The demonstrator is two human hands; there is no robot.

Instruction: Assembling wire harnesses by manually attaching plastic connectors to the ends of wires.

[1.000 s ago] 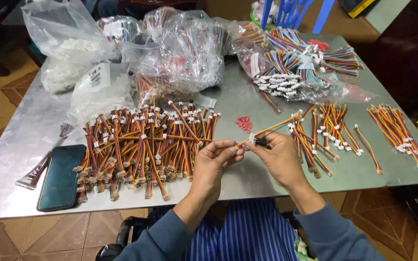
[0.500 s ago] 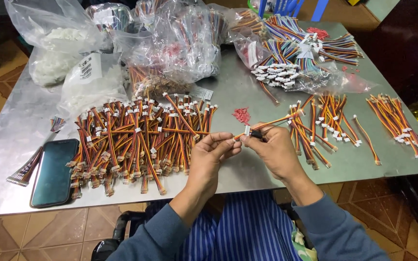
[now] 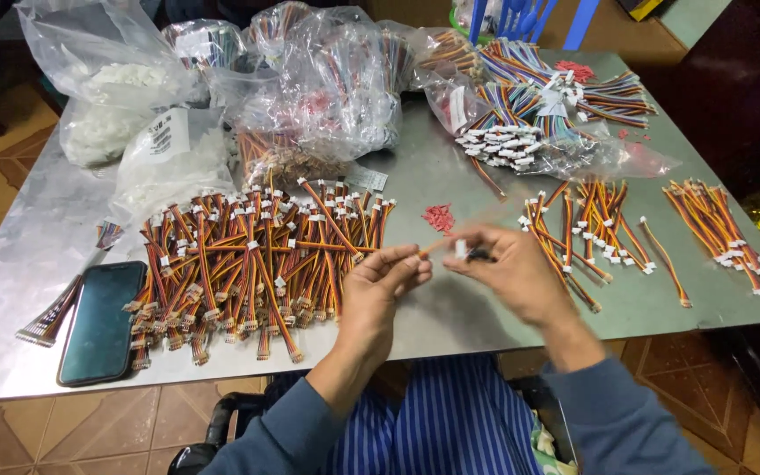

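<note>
My left hand (image 3: pixel 384 281) pinches the end of a short multi-coloured wire lead (image 3: pixel 437 246) over the metal table (image 3: pixel 450 185). My right hand (image 3: pixel 507 268), blurred by motion, grips the lead's other end with its small white connector between the fingertips. A large heap of like leads (image 3: pixel 248 255) with white plugs lies just left of my left hand. A smaller row of leads (image 3: pixel 587 224) lies right of my right hand. A few small red pieces (image 3: pixel 438 216) sit just beyond the hands.
A dark phone (image 3: pixel 100 321) lies at the near left edge beside a flat ribbon cable (image 3: pixel 46 318). Clear plastic bags (image 3: pixel 327 79) of wires and white parts crowd the far side. Another bundle of leads (image 3: pixel 719 229) lies at far right. Blue chair legs (image 3: pixel 529 18) stand behind the table.
Both hands stay together on the lead at the table's near edge. The right hand has shifted and now blurs. The camera view has moved in closer.
</note>
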